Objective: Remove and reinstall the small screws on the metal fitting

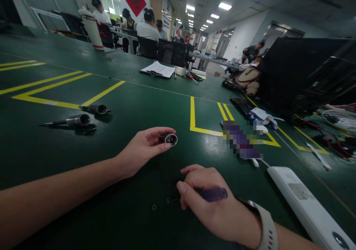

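My left hand [147, 144] grips a short hollow metal cylinder [172, 140], its open round end facing me. Closer to me, my right hand [207, 201] is closed around a slim tool with a purple handle [214, 194]; its tip is too dark to make out clearly. Two tiny rings [154, 207] lie on the green table left of the right hand. Further left rest a metal socket-like part with a long pointed shaft [79, 120], a similar darker part [98, 109] and a small dark piece [89, 131].
A white power strip [303, 198] and a blurred purple object [241, 140] lie to the right. Behind them stands a large black screen [300, 72]. Across the table are a clipboard with papers [160, 70], a red screwdriver [191, 76] and a tumbler [94, 31]. People sit beyond.
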Tool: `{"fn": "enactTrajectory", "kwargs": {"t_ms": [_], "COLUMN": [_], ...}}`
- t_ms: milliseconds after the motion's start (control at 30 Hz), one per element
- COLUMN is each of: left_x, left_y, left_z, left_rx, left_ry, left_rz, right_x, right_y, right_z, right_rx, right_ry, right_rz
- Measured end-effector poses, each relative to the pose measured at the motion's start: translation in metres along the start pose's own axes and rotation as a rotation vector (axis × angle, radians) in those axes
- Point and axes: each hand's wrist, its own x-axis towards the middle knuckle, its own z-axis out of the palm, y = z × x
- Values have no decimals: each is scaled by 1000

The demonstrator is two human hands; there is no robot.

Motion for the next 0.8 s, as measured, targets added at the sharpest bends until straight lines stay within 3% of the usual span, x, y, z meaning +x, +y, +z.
{"fn": "enactTrajectory", "kwargs": {"t_ms": [100, 233, 467, 800], "left_x": [0, -1, -3, -9], "left_y": [-1, -1, 1, 3], "left_z": [0, 1, -1, 2], "left_rx": [-56, -77, -2, 135], "left_ry": [17, 19, 20, 1], "left_rz": [9, -2, -40, 33], "right_x": [-5, -4, 0, 0], "right_y": [-2, 11, 21, 22], "right_z": [2, 8, 8, 7], "right_rx": [-137, -143, -13, -45], "right_ry": [2, 62, 313, 314], "right_rz": [-68, -168, -292, -179]}}
